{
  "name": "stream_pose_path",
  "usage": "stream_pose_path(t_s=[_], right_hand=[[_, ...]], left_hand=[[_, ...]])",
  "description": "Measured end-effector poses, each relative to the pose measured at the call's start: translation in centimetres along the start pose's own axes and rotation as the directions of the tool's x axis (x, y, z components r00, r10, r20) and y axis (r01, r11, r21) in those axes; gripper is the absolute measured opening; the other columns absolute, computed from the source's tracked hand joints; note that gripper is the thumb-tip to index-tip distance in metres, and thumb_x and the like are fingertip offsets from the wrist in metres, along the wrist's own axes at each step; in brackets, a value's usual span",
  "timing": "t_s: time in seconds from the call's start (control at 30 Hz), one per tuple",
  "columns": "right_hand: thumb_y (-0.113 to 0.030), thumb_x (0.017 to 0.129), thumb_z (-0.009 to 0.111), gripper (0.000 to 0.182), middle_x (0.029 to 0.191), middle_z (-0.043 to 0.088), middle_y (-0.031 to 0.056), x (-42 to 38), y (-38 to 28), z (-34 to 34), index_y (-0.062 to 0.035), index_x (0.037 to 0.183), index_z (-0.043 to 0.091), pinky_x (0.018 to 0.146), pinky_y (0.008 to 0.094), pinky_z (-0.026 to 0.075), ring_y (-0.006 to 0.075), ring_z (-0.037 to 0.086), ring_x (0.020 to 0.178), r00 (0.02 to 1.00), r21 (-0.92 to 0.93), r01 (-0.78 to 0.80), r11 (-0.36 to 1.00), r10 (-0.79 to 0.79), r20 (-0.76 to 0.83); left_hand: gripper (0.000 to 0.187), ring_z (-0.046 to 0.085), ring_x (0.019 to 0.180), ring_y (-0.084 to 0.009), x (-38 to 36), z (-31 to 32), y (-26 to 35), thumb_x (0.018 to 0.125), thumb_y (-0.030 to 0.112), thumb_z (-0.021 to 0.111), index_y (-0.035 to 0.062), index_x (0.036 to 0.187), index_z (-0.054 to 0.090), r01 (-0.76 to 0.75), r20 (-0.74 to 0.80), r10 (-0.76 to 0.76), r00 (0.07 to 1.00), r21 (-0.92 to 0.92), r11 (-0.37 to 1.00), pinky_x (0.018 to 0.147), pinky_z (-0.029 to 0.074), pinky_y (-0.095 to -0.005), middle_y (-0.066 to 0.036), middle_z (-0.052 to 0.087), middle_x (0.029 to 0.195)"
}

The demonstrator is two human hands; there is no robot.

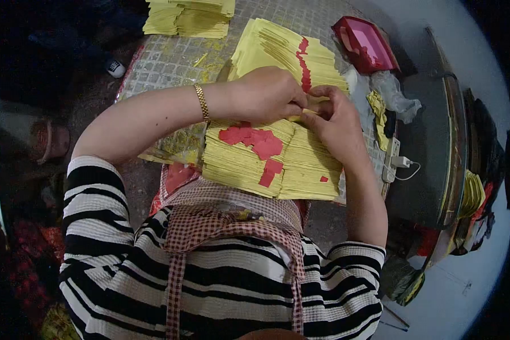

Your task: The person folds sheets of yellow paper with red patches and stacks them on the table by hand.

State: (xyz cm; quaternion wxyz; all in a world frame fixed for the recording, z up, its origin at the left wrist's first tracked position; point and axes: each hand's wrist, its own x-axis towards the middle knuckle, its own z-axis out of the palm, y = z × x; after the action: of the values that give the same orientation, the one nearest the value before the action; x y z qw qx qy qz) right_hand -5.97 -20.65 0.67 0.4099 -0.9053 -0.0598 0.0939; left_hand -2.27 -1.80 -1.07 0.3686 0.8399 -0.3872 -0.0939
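Note:
In front of me lies a wide stack of yellow paper [243, 161] in tightly layered rows. Small red paper pieces [255, 139] are scattered on top of it. A second fanned pile of yellow paper [260, 51] sits just beyond, with a line of red slips [305, 65] along it. My left hand [266, 93] reaches across between the two, its fingers closed at the paper's edge. My right hand [337, 122] meets it from the right, thumb and fingers curled in a pinch on yellow paper. The exact sheet between the fingertips is partly hidden.
Another yellow paper stack [190, 17] is at the far left of the table [164, 62]. To the right are a red box [365, 42], a clear plastic bag [396, 96], crumpled yellow paper [378, 116] and a power strip [391, 161] with a white plug.

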Motion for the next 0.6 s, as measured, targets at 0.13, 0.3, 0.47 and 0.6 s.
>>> stream_pose_path(t_s=[0.13, 0.3, 0.47, 0.6], right_hand=[[-0.002, 0.078, 0.067, 0.036, 0.096, 0.063, 0.0135, -0.3, 0.3, -0.1, 0.0032, 0.112, 0.053, 0.070, 0.0264, 0.048, 0.0166, 0.060, 0.078, 0.999, 0.036, 0.050, 0.998, -0.051, 0.000], [-0.009, 0.083, 0.065, 0.031, 0.097, 0.062, 0.0133, -1.4, -0.3, -1.4, 0.0026, 0.110, 0.055, 0.070, 0.0272, 0.048, 0.0168, 0.059, 0.079, 0.988, 0.023, 0.153, 0.988, -0.154, 0.003], [-0.016, 0.087, 0.062, 0.028, 0.097, 0.063, 0.0127, -2.6, -0.6, -2.1, 0.0017, 0.109, 0.057, 0.071, 0.0297, 0.047, 0.0195, 0.059, 0.079, 0.968, -0.144, 0.253, 0.957, -0.250, 0.038], [-0.022, 0.089, 0.059, 0.029, 0.097, 0.063, 0.0130, -2.6, -0.7, -1.5, 0.0013, 0.106, 0.059, 0.072, 0.0333, 0.047, 0.0246, 0.059, 0.079, 0.940, -0.355, 0.333, 0.874, -0.336, 0.054]], left_hand=[[0.013, 0.057, 0.067, -0.0229, 0.7, -0.1, 0.3, 0.082, 0.012, 0.065, -0.0013, 0.082, 0.066, 0.061, 0.087, -0.064, 0.994, 0.039, 0.997, 0.063, 0.046, -0.0338, -0.011, 0.064, 0.080], [0.018, 0.057, 0.070, -0.0250, 1.4, -0.6, 0.4, 0.082, 0.016, 0.066, -0.0016, 0.081, 0.066, 0.126, 0.146, -0.136, 0.980, 0.078, 0.989, 0.065, 0.046, -0.0354, -0.011, 0.063, 0.081], [0.019, 0.056, 0.073, -0.0249, 1.0, -1.6, 0.2, 0.082, 0.018, 0.067, -0.0003, 0.081, 0.065, 0.109, 0.160, -0.123, 0.980, 0.090, 0.990, 0.068, 0.046, -0.0360, -0.011, 0.061, 0.081], [0.018, 0.055, 0.071, -0.0253, 0.6, -1.7, -0.6, 0.082, 0.019, 0.066, 0.0014, 0.081, 0.065, 0.043, 0.074, -0.055, 0.996, 0.157, 0.987, 0.068, 0.046, -0.0363, -0.010, 0.061, 0.078]])
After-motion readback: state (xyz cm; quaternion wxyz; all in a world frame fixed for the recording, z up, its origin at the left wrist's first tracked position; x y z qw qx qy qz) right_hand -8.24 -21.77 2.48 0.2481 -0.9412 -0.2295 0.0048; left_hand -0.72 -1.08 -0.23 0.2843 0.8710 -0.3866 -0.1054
